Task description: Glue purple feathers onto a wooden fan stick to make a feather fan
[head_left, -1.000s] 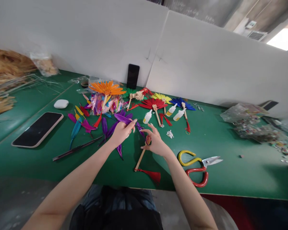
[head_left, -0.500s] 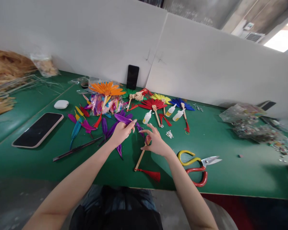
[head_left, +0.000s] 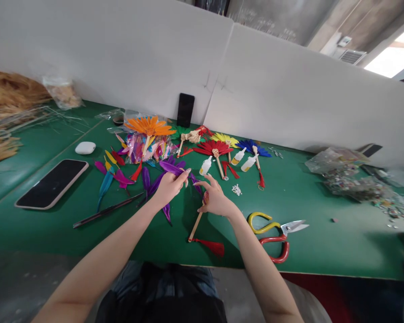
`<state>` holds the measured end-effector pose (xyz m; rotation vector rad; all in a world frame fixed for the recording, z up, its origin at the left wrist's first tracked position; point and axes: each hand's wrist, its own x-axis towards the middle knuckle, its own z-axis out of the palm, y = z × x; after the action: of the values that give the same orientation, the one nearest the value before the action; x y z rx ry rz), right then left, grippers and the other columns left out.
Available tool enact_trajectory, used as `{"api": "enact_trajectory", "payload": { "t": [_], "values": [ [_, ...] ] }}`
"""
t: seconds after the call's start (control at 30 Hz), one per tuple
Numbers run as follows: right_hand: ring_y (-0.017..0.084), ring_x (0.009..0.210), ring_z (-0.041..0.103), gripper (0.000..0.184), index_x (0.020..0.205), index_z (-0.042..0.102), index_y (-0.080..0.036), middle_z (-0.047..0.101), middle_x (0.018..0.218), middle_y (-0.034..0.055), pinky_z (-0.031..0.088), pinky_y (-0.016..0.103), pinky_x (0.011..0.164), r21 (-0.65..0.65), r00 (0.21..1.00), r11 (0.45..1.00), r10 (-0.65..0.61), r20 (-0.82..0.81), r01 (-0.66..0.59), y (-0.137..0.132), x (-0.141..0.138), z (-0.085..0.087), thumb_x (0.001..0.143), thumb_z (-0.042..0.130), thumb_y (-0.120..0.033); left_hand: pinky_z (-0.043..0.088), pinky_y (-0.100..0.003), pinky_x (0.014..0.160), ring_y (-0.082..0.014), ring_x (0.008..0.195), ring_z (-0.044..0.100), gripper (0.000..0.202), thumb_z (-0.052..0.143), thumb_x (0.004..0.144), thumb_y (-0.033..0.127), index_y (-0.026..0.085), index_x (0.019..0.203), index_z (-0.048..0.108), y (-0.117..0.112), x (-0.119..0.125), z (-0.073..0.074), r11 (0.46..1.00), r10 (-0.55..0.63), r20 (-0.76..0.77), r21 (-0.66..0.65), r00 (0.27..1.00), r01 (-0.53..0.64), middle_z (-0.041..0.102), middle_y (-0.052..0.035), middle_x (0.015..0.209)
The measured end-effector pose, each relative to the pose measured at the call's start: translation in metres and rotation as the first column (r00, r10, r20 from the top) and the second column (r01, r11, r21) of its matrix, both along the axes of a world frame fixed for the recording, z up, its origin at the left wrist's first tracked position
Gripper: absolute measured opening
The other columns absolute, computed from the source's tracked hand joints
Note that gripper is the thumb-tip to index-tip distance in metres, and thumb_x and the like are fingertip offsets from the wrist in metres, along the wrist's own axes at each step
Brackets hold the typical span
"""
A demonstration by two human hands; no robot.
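Observation:
My left hand is closed in a pinch on a purple feather above a loose heap of purple feathers. Just to its right, my right hand grips the top of a wooden stick that lies on the green table; a red tassel hangs from the stick's near end. The fingers of the right hand are partly spread over the stick's head.
Finished feather fans in orange, red, yellow and blue lie at the back with small glue bottles. Scissors with yellow and red handles sit to the right, a phone and a dark rod to the left. White panels wall off the back.
Both hands hold almost the same pose. My right hand has closed slightly more over the stick's head; the view has shifted a little.

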<state>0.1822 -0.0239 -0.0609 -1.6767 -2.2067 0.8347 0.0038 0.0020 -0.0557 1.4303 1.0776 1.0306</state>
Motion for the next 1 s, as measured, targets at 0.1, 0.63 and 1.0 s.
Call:
{"api": "enact_trajectory", "payload": {
  "t": [0.1, 0.63, 1.0],
  "values": [
    [0.028, 0.137, 0.019, 0.063, 0.118, 0.053, -0.025, 0.026, 0.145, 0.0094, 0.022, 0.048, 0.108, 0.059, 0.987, 0.997, -0.043, -0.152, 0.053, -0.009, 0.011, 0.005, 0.059, 0.073, -0.017, 0.027, -0.021, 0.037, -0.0059, 0.03, 0.034, 0.043, 0.048, 0.085, 0.047, 0.017, 0.054, 0.048, 0.001, -0.001, -0.001, 1.0, 0.003, 0.002, -0.008, 1.0, -0.003, 0.032, 0.0071, 0.033],
    [0.02, 0.076, 0.063, 0.024, 0.087, 0.062, -0.017, 0.068, 0.082, 0.0073, 0.05, 0.033, 0.07, 0.127, 0.918, 0.921, -0.338, -0.208, 0.367, -0.075, 0.059, -0.031, 0.085, 0.039, -0.016, 0.028, -0.021, 0.037, -0.0064, 0.03, 0.035, 0.044, 0.048, 0.085, 0.048, 0.017, 0.054, 0.047, 0.0, 0.003, -0.01, 0.997, -0.074, -0.105, -0.035, 0.992, 0.07, 0.034, 0.0067, 0.035],
    [0.017, 0.069, 0.055, 0.025, 0.072, 0.05, -0.022, 0.055, 0.074, 0.0032, 0.042, 0.027, 0.062, 0.34, 0.947, 0.903, -0.309, 0.088, 0.263, -0.081, 0.059, -0.034, 0.092, 0.033, -0.021, 0.03, -0.021, 0.039, -0.0077, 0.03, 0.039, 0.043, 0.048, 0.084, 0.048, 0.017, 0.054, 0.05, 0.001, 0.005, -0.016, 0.994, -0.105, -0.222, -0.028, 0.969, 0.101, 0.035, 0.0062, 0.033]
  ]
}}
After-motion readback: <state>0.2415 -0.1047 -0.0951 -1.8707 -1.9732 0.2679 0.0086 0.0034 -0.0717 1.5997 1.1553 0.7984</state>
